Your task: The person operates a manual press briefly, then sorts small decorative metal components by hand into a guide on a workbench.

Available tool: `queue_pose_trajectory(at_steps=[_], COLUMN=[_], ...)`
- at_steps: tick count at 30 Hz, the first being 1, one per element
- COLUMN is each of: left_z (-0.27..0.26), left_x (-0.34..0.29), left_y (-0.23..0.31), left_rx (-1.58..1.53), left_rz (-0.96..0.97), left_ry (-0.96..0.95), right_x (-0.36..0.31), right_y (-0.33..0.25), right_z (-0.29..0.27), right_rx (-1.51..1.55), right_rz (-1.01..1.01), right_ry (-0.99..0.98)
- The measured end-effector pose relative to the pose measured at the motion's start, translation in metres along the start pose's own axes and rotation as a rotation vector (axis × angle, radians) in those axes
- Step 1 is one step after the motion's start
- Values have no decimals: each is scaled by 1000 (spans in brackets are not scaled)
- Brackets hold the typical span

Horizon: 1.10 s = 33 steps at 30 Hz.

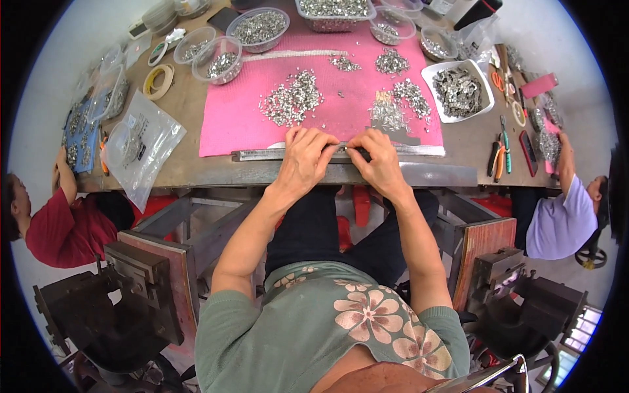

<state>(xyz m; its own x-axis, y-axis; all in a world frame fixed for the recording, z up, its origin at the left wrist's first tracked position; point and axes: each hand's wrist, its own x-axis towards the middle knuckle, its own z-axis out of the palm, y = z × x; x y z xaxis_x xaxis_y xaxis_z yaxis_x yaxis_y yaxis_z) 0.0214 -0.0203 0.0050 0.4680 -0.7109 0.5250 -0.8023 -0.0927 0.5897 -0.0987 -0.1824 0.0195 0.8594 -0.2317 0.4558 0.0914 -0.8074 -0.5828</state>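
My left hand [303, 155] and my right hand [378, 159] meet at the front edge of a pink mat [236, 108]. Both are closed, thumbs and fingertips pinched, with a tiny shiny bit between them, too small to name. Under the hands runs a long metal strip [419, 150] along the mat's edge. Beyond my left hand lies a loose pile of small silvery metal pieces [293, 98]. Past my right hand are a heap of thin metal pins [388, 114] and another pile of small metal pieces [411, 97].
A white tray of dark metal parts [458, 92] stands at the right. Round clear tubs [223, 62] hold metal pieces at the back. Tape [158, 82] and a plastic bag [147, 141] lie left; pliers [504, 147] lie right. Co-workers sit at both sides.
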Motion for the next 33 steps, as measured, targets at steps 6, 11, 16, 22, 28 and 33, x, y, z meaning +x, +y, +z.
queue_pose_trajectory(at_steps=[6, 11, 16, 22, 28, 33], left_z=[3, -6, -6, -7, -8, 2], left_x=[-4, 9, 24, 27, 28, 15], left_y=[-2, -9, -22, -22, -16, 6], left_rx=[22, 105, 273, 313, 279, 126], left_rz=[1, -18, -117, -138, -118, -10], left_ry=[44, 115, 37, -21, -19, -32], right_x=[-1, 26, 69, 90, 68, 15], right_y=[0, 17, 40, 53, 47, 17], right_z=[-1, -3, 15, 35, 18, -10], right_rx=[-26, -57, -165, -262, -288, -62], right_rz=[-45, -31, 55, 148, 44, 67], right_ry=[6, 65, 84, 36, 46, -13])
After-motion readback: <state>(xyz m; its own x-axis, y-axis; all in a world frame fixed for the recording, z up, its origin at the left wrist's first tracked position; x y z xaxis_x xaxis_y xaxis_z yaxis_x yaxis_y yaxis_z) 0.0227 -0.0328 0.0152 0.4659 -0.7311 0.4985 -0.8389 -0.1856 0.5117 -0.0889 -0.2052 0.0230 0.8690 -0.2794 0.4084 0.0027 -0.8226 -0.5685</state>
